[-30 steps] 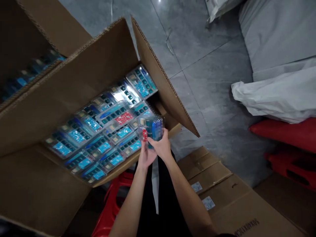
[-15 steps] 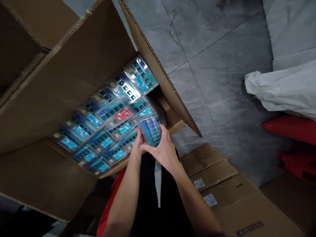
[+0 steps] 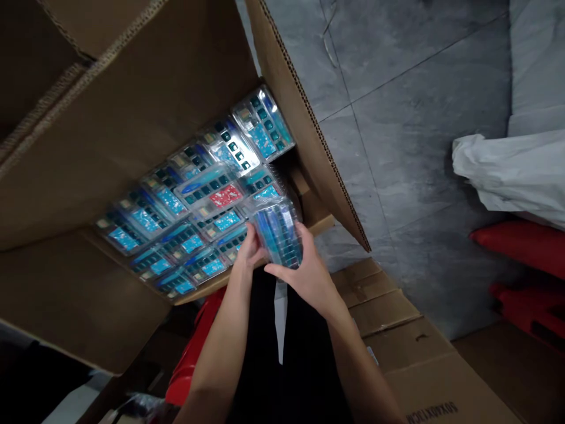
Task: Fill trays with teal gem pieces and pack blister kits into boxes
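Between my two hands is a small stack of clear plastic cases point(image 3: 279, 235) with blue and teal pieces inside, held tilted above the near edge of an open cardboard box point(image 3: 132, 118). My left hand point(image 3: 252, 246) grips the stack's left side. My right hand point(image 3: 306, 265) wraps the right side, thumb toward me and fingers along the far edge. Inside the box, rows of similar cases point(image 3: 150, 221) show teal squares and blue speckled cards. One case with a red speckled card point(image 3: 226, 195) lies on top among them.
A raised box flap point(image 3: 309, 118) stands along the right side. Flattened cartons point(image 3: 397, 341) lie at lower right on the grey tiled floor point(image 3: 397, 147). A white bag point(image 3: 507, 171) and red objects point(image 3: 516, 244) are at far right. A red object point(image 3: 194, 347) shows beside my left forearm.
Both hands still hold the stack, which has turned slightly and sits a little further right in view. The camera view has shifted, and the cases in the box look unchanged.
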Tool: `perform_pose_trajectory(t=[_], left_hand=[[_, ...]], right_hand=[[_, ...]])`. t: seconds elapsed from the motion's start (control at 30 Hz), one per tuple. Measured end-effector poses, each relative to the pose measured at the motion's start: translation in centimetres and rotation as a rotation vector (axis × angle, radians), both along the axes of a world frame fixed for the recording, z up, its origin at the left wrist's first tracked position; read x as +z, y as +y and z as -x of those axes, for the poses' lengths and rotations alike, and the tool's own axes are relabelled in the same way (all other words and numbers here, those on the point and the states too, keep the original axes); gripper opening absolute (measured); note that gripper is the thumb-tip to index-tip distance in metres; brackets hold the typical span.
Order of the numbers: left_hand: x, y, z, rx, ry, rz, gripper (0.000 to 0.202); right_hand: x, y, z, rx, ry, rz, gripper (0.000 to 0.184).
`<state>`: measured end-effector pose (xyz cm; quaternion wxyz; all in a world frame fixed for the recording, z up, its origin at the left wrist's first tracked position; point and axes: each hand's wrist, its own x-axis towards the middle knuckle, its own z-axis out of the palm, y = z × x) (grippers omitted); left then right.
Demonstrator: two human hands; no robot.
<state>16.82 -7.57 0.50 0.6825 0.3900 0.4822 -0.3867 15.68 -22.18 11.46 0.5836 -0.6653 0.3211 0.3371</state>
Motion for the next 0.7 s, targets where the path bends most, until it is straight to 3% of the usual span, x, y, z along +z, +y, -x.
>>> perform_pose_trajectory(t=[0.13, 0.37, 0.47, 0.6, 0.7], left_hand=[[1.5, -0.2, -0.6, 0.015, -0.016, -0.013, 0.055], [4.9, -0.5, -1.3, 0.107, -0.125, -0.002, 0.054], [5.7, -0.1, -1.4, 0.117, -0.210, 0.049, 0.058], [6.5, 0.6, -1.7, 0.057, -0.228, 0.135, 0.077], [6.4, 1.3, -1.5, 0.088, -0.161, 0.081, 0.068]], right_hand=[[-1.2, -0.9, 0.6, -0.076, 0.023, 0.103, 0.097], [-2.5, -2.7, 1.3, -0.301, -0.039, -0.159, 0.072], [-2.7, -3.0, 1.3, -0.314, -0.025, -0.198, 0.067], [-3.0, -3.2, 1.6, -0.319, -0.002, -0.219, 0.064], [-2.1, -2.8, 1.9, -0.226, -0.072, -0.155, 0.059]])
